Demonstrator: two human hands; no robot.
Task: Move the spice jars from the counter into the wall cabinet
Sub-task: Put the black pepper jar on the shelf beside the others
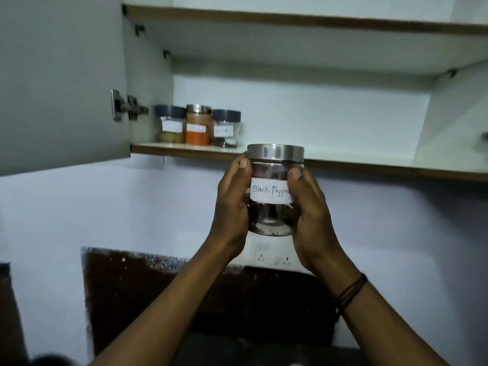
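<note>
Both hands hold one glass jar (272, 191) up in front of the open wall cabinet (317, 107), just below the front edge of its lower shelf (369, 165). The left hand (232, 204) is pressed flat against the jar's left side with the thumb pointing up near the lid; the right hand (311, 210) cups the right side, its thumb lying over the end of the label. The jar is clamped between the two palms — neither hand is spread free. It has a shiny metal lid (275, 151) and a white paper label (270, 193) with "Black Pepper" in handwriting, the last letter hidden by the thumb. Dark grains lie at the bottom of the jar, which is otherwise mostly clear. It stands upright in the grip and touches no shelf.

On the lower shelf, at its left end near the front edge, three smaller jars stand in a row, close together. The left one (170, 124) has a dark lid and pale contents; the middle one (198, 125) has a metal lid and orange powder; the right one (225, 128) has a dark lid and a little dark content at the bottom. Each bears a white label too blurred to read. The rest of that shelf is bare — the upper shelf (290, 21) shows only its underside.

The cabinet door (60, 75) stands open at the left, on a metal hinge (126, 105). A dark cord bracelet (351, 290) circles the right wrist. Behind the hands, on the pale wall, sits a white socket plate (272, 257) above a dark brown panel (158, 286).
</note>
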